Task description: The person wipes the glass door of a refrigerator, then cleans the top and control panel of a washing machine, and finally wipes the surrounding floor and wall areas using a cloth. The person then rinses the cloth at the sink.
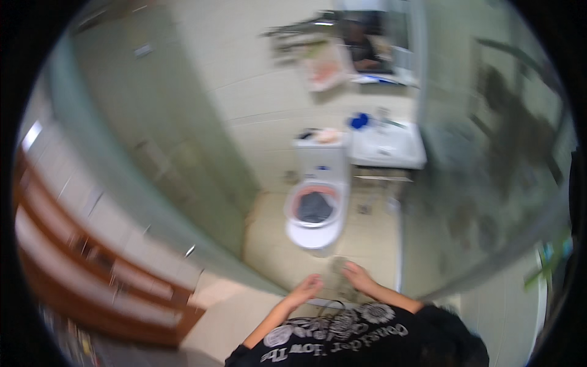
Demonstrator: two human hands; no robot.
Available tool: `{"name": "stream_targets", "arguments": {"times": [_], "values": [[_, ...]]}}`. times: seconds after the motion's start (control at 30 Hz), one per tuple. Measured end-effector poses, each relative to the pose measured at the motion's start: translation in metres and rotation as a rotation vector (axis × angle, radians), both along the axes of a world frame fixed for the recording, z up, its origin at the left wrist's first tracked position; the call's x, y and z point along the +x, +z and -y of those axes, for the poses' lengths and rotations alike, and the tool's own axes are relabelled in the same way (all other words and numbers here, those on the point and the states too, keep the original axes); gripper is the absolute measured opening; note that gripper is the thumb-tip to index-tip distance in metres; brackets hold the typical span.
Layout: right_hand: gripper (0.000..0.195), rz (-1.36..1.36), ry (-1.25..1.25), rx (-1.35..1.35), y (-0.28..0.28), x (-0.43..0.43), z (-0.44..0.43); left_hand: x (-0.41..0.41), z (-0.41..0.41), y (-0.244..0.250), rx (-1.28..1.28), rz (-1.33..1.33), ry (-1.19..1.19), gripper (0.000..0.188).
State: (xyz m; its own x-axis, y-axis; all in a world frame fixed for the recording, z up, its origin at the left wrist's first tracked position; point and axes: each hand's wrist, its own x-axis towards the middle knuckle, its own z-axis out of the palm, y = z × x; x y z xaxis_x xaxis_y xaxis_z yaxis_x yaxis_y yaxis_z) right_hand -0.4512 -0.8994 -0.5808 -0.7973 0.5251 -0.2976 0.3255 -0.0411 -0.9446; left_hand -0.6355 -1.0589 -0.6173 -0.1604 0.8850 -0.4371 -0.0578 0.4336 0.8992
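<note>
My left hand [311,286] is held low in front of my black printed shirt [339,335], fingers slightly spread, with nothing visible in it. To its right is my right hand [357,275], also seemingly bare and a little farther forward. The two hands are apart. A blurred greyish shape [340,268] lies below and between them; what it is I cannot tell. Beyond the hands stands a white toilet [316,236]. On its bowl rests a round pinkish basin [337,195] with a dark grey cloth-like bundle [314,208] in it.
A white washbasin [387,149] with a blue item [359,120] on its rim stands right of the toilet. Small things lie on the toilet tank [321,142]. A mirror [367,41] and towel rack [298,32] hang above. Glass panels [183,137] flank both sides; a brown wooden door [151,330] is at left.
</note>
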Motion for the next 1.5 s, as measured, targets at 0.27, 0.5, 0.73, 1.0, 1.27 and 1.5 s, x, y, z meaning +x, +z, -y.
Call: {"name": "stream_targets", "arguments": {"times": [0.27, 0.5, 0.73, 1.0, 1.27, 1.5], "values": [[0.041, -0.275, -0.167, 0.174, -0.009, -0.051, -0.037, -0.025, -0.07, 0.021, 0.239, 0.653, -0.056, 0.048], [0.071, -0.225, -0.298, 0.58, 0.02, 0.001, -0.036, -0.005, -0.129, 0.053, 0.236, 0.526, -0.024, 0.038], [0.064, -0.164, -0.336, 0.473, 0.037, 0.04, -0.019, 0.03, -0.179, 0.039, 0.157, 0.883, -0.439, 0.03], [0.017, -0.275, -1.179, -0.05, -0.003, 0.162, 0.1, 0.072, -0.204, 0.007, 0.032, 0.553, -0.388, 0.03], [0.043, -1.316, -1.943, -0.268, 0.044, 0.116, 0.346, 0.153, -0.147, 0.011, -0.309, 0.327, -1.126, 0.025], [0.062, -1.512, -2.282, 0.377, 0.069, -0.008, 0.555, 0.218, -0.018, 0.022, -0.363, 0.142, -1.547, 0.021]]}}
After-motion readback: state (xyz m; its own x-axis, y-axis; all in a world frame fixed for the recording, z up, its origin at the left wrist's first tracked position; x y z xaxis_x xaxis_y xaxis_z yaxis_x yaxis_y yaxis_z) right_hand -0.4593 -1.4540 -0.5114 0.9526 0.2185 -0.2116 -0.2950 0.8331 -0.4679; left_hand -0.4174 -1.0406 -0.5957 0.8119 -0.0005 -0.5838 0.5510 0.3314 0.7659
